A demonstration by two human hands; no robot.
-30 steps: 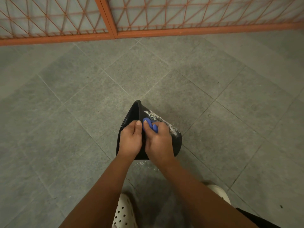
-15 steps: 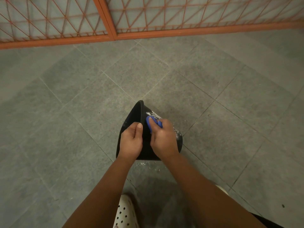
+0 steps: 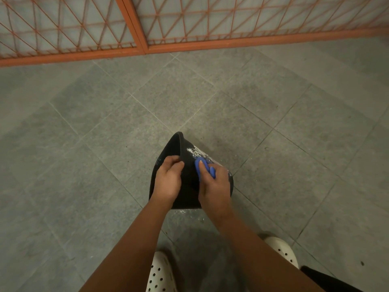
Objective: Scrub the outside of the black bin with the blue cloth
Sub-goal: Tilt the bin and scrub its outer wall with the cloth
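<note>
A black bin (image 3: 188,182) lies tipped on its side on the grey tiled floor, its open mouth turned to the left and white soapy foam (image 3: 197,152) on its upper outer wall. My left hand (image 3: 168,180) grips the bin's rim. My right hand (image 3: 214,184) is shut on a blue cloth (image 3: 203,166) and presses it against the outer wall just below the foam. Most of the cloth is hidden under my fingers.
Grey floor tiles (image 3: 294,144) spread all around the bin. An orange metal lattice gate (image 3: 134,28) runs along the far edge. My two white perforated clogs (image 3: 161,272) (image 3: 282,249) stand close below the bin. Small white flecks (image 3: 189,211) lie by the bin's base.
My right hand has slid the blue cloth along the outer wall to the right, away from the rim. My left hand's fingers have curled tighter over the rim. The bin has stayed put.
</note>
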